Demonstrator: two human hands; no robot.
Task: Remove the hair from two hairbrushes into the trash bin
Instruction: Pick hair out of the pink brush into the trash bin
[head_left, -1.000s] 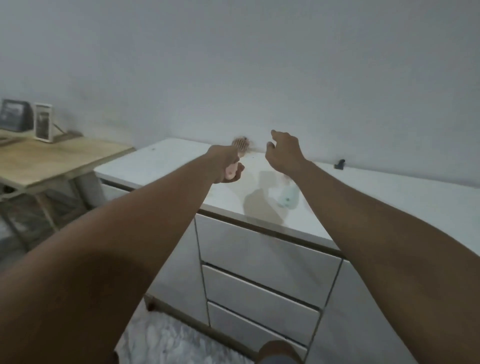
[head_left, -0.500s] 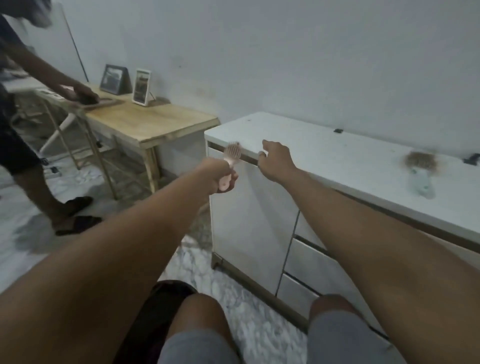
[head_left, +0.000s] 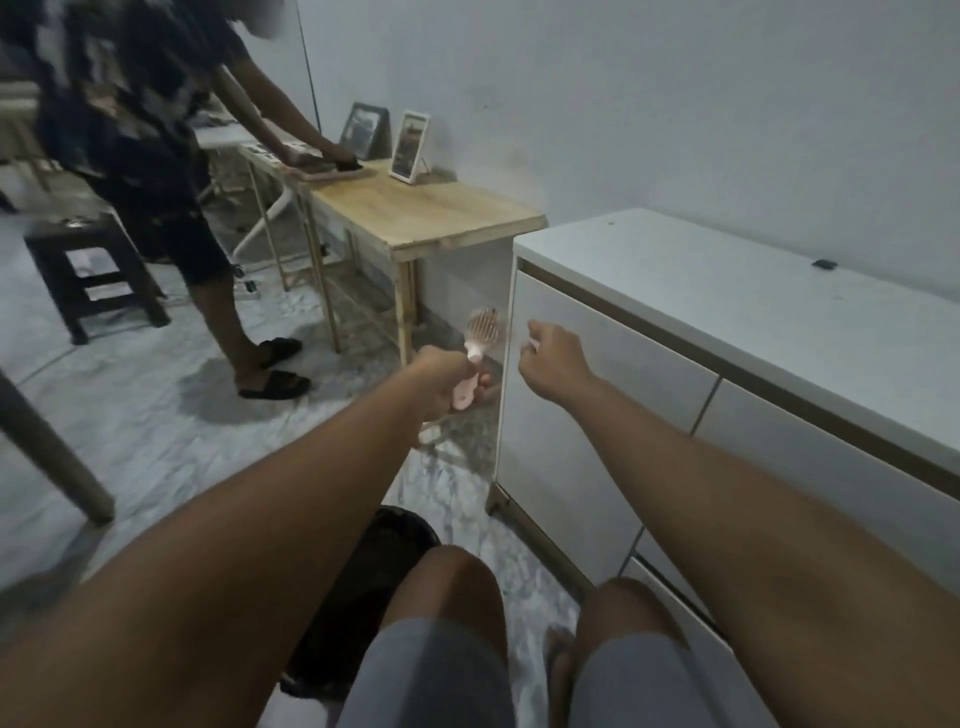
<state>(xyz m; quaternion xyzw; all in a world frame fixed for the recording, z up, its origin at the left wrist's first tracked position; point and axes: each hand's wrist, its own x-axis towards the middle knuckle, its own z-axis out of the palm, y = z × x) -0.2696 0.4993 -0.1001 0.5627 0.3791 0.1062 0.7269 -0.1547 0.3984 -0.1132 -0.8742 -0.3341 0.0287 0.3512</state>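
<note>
Left hand (head_left: 447, 382) grips pink hairbrush (head_left: 475, 353) handle; right hand (head_left: 553, 364) loosely open; trash bin (head_left: 363, 587) half hidden behind arm.

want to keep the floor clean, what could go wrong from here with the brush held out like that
1. The pink hairbrush in the left hand is held well ahead of the black trash bin, which sits back by the knees; hair pulled now would likely land on the floor.
2. The right hand is close to the white cabinet and could knock it while plucking.
</note>
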